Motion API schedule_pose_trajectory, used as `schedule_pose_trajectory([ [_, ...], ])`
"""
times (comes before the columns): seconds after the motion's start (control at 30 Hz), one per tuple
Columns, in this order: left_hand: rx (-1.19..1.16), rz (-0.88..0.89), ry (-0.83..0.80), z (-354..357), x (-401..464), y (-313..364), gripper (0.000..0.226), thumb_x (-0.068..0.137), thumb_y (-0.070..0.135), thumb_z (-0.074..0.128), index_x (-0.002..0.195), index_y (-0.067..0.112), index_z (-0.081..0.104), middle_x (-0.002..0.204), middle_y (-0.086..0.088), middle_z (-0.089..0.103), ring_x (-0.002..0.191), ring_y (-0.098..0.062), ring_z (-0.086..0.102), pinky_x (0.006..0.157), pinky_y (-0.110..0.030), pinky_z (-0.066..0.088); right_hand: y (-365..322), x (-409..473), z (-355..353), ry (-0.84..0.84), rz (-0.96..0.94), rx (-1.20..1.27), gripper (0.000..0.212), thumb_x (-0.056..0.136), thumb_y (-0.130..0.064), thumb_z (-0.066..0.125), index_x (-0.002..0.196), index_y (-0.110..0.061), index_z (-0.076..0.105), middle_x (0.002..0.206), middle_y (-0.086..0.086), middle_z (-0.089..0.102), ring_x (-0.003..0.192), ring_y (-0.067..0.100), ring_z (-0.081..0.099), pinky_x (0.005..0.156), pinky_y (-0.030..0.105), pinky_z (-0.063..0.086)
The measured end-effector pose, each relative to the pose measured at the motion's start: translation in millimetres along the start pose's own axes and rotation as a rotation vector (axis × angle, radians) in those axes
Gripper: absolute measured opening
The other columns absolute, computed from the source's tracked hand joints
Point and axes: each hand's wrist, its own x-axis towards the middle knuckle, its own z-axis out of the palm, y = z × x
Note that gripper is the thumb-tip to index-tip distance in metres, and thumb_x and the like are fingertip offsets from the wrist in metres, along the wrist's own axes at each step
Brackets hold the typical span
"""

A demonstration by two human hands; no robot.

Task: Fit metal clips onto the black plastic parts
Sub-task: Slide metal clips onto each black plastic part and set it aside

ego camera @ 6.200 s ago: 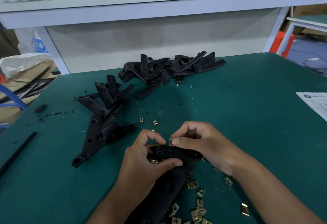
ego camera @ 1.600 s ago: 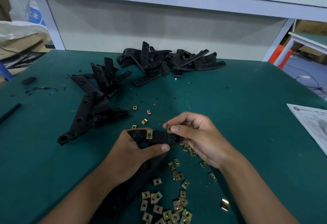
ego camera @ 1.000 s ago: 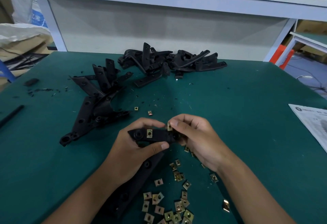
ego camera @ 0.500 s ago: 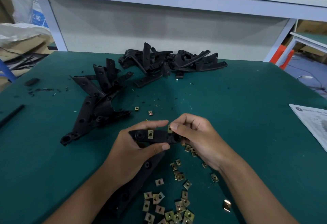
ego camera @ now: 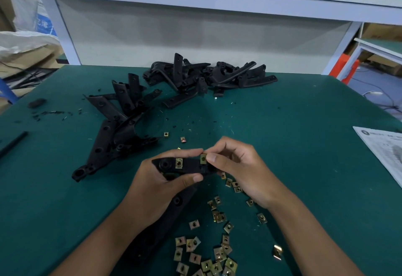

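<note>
While my left hand [ego camera: 156, 180] grips the black plastic part [ego camera: 189, 165] near its upper end, thumb below and fingers curled over the top edge, my right hand [ego camera: 237, 166] pinches a metal clip [ego camera: 203, 158] between thumb and forefinger against that same top edge. One fitted clip [ego camera: 178, 163] already sits on the part, just left of the one I am pinching. The long body of the part slants down and to the left under my left wrist, toward the near edge of the green table [ego camera: 304, 145].

Just beneath and in front of my right hand lies a scatter of loose clips [ego camera: 217, 243], brass-coloured squares spread over the table toward me. Two stray clips [ego camera: 174, 136] lie beyond my hands, apart from the rest.

To my left sits a pile of black parts [ego camera: 117, 127], overlapping one another, and farther back, near the table's far edge, a second heap [ego camera: 208, 77] of the same kind. Small black shavings [ego camera: 52, 113] dot the surface at the far left. A printed sheet [ego camera: 382, 156] lies at the right edge.
</note>
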Motion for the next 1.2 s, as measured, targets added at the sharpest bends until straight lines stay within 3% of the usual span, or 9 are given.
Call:
schedule_pose_trajectory([
  [0.07,-0.015,0.021,0.023,-0.4,0.9,-0.4,0.033,0.076,0.030,0.086,0.108,0.031,0.078,0.110,0.000,0.077,0.105,-0.017,0.072,0.087,-0.022,0.056,-1.0,-0.9,0.0,-0.011,-0.013,-0.036,0.001,0.093,-0.030,0.072,0.093,-0.031,0.073,0.092,-0.012,0.069,0.086,0.002,0.063,0.078,0.015,0.049],
  [0.2,-0.003,0.058,0.104,-2.6,4.5,0.0,0.032,0.075,0.015,0.080,0.106,0.021,0.078,0.108,-0.002,0.077,0.106,-0.018,0.072,0.087,-0.022,0.055,1.2,-0.9,1.7,0.004,-0.047,-0.176,0.034,0.083,-0.039,0.080,0.115,-0.040,0.070,0.112,-0.013,0.073,0.106,0.008,0.067,0.083,0.018,0.050],
  [0.33,-0.081,0.055,0.108,-2.0,5.6,-0.6,0.036,0.074,0.009,0.079,0.109,0.008,0.074,0.107,-0.009,0.077,0.104,-0.022,0.072,0.085,-0.022,0.056,5.9,-0.3,7.8,0.083,-0.143,-0.259,0.040,0.084,-0.035,0.081,0.120,-0.042,0.067,0.112,-0.018,0.072,0.111,0.009,0.066,0.092,0.016,0.049],
  [0.53,-0.099,0.031,0.096,-2.4,5.5,0.6,0.032,0.074,0.013,0.082,0.104,0.022,0.078,0.106,-0.009,0.077,0.105,-0.024,0.071,0.090,-0.030,0.057,5.0,0.1,7.9,0.106,-0.138,-0.270,0.032,0.085,-0.043,0.077,0.116,-0.042,0.068,0.108,-0.018,0.072,0.109,0.009,0.067,0.088,0.025,0.054],
  [0.7,-0.041,0.036,0.114,-0.5,5.0,2.1,0.025,0.075,0.016,0.081,0.099,0.023,0.078,0.100,-0.007,0.077,0.097,-0.022,0.072,0.084,-0.026,0.057,4.5,-0.6,9.4,0.107,-0.122,-0.280,0.026,0.088,-0.040,0.076,0.112,-0.039,0.069,0.103,-0.017,0.070,0.101,0.011,0.067,0.081,0.017,0.051],
  [0.93,-0.019,0.038,0.127,0.7,5.2,0.7,0.029,0.073,0.038,0.085,0.100,0.030,0.077,0.103,-0.005,0.076,0.099,-0.022,0.072,0.084,-0.028,0.057,5.5,-1.0,9.5,0.107,-0.105,-0.344,0.024,0.090,-0.041,0.074,0.113,-0.042,0.066,0.104,-0.018,0.068,0.099,0.013,0.065,0.078,0.037,0.054],
  [1.13,-0.007,0.014,0.100,-2.5,4.8,-1.1,0.029,0.074,0.038,0.083,0.101,0.029,0.077,0.101,-0.005,0.076,0.098,-0.024,0.071,0.085,-0.029,0.057,7.0,-1.5,10.4,0.093,-0.105,-0.396,0.022,0.092,-0.042,0.071,0.113,-0.044,0.063,0.106,-0.019,0.065,0.103,0.010,0.063,0.076,0.034,0.055],
  [1.2,0.003,0.019,0.107,-2.0,4.9,0.2,0.025,0.076,0.033,0.086,0.100,0.029,0.077,0.100,-0.005,0.076,0.098,-0.023,0.072,0.084,-0.027,0.057,6.5,-1.6,10.9,0.096,-0.111,-0.423,0.023,0.092,-0.044,0.070,0.114,-0.046,0.061,0.108,-0.021,0.064,0.104,0.007,0.062,0.073,0.026,0.053],
])
